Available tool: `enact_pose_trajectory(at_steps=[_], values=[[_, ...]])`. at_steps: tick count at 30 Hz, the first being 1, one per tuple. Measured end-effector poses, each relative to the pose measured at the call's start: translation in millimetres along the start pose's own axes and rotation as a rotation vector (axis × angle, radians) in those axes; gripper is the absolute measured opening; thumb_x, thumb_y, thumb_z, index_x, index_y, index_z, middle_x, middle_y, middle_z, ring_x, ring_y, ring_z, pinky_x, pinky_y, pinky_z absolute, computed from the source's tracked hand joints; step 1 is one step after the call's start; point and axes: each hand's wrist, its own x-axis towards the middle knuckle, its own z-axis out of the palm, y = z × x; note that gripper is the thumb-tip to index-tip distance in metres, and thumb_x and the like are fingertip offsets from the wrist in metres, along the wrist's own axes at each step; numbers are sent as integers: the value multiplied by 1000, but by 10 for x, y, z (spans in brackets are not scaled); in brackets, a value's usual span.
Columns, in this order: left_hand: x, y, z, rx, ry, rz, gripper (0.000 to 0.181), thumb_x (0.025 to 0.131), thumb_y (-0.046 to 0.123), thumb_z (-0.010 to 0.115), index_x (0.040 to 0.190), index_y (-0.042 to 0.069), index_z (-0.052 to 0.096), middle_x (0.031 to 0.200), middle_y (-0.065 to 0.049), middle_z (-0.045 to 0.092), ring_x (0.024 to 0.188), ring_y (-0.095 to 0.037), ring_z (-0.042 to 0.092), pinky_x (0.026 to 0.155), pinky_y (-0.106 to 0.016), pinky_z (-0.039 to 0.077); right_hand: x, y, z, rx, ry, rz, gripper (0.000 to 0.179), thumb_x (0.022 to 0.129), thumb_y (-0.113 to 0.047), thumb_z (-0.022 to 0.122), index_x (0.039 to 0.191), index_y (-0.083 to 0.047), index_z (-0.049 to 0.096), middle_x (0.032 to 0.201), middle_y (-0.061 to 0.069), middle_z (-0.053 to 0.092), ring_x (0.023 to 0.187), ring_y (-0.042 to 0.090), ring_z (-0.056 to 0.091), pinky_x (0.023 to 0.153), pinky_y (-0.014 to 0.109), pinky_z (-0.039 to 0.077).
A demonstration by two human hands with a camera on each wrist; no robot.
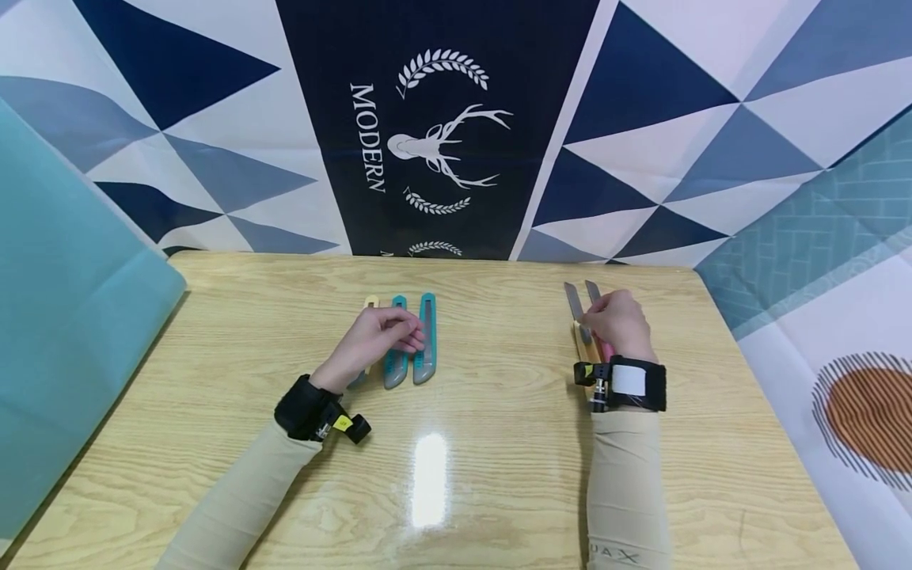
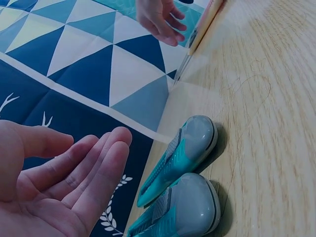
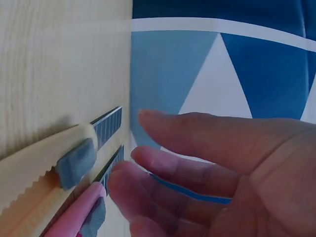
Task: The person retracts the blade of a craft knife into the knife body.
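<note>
My left hand (image 1: 378,332) hovers over a row of utility knives on the left of the table, fingers loosely bent and holding nothing. Two of these are teal utility knives (image 1: 428,313) with grey ends (image 2: 192,202); beside them lies a pale yellow utility knife (image 1: 371,302), mostly hidden under the hand. On the right, my right hand (image 1: 618,323) is above a yellow utility knife (image 3: 34,153) and a pink utility knife (image 3: 81,207), both with segmented blades extended. Its fingers curve loosely, with nothing between them in the right wrist view.
The utility knives lie on a wood-grain table (image 1: 499,443), their tips toward its back edge. Behind it hangs a patterned cloth (image 1: 442,222) with a deer print. A teal panel (image 1: 71,317) borders the left side, and a patterned cloth (image 1: 841,317) the right.
</note>
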Motion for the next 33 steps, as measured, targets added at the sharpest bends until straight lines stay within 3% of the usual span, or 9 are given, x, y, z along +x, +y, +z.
enact_pose_trajectory(at_steps=[6,12,16,23,29,33], values=[[17,12,11,-2,-15,-6,25,98,7,46,111,-12,57,97,-28,63,84,-27,64,78,-45,57,28,-13,38,-89,-14,47,17,82,-15,67,85,2,64,69,12,62,58,20,53,47,32,41],[27,7,18,-5,-23,-3,25,98,6,46,111,-12,57,97,-29,62,84,-28,64,79,-48,56,69,-12,83,-124,-71,29,14,78,-11,68,79,4,68,59,9,62,48,17,51,41,30,40],[34,0,21,-10,-25,-3,25,98,6,46,111,-12,57,96,-27,63,84,-28,64,79,-49,56,99,-34,121,-132,-124,21,16,77,-11,68,79,5,69,60,8,61,48,17,50,41,30,42],[41,-15,28,-2,-20,-2,24,98,6,46,110,-11,58,95,-24,64,83,-26,64,78,-48,56,124,-86,164,-138,-137,17,20,75,-17,72,77,3,68,62,6,58,50,17,49,43,30,40],[43,1,43,0,-22,6,24,98,5,45,109,-11,58,95,-23,63,84,-27,64,78,-48,56,149,-91,171,-142,-153,-37,22,75,-21,73,74,0,67,57,2,54,49,16,48,43,30,40],[50,28,57,4,-28,7,24,98,6,45,109,-11,59,95,-23,63,84,-27,64,78,-48,56,185,-108,158,-70,-190,-98,21,78,-19,72,74,1,64,55,2,55,46,13,46,42,27,39]])
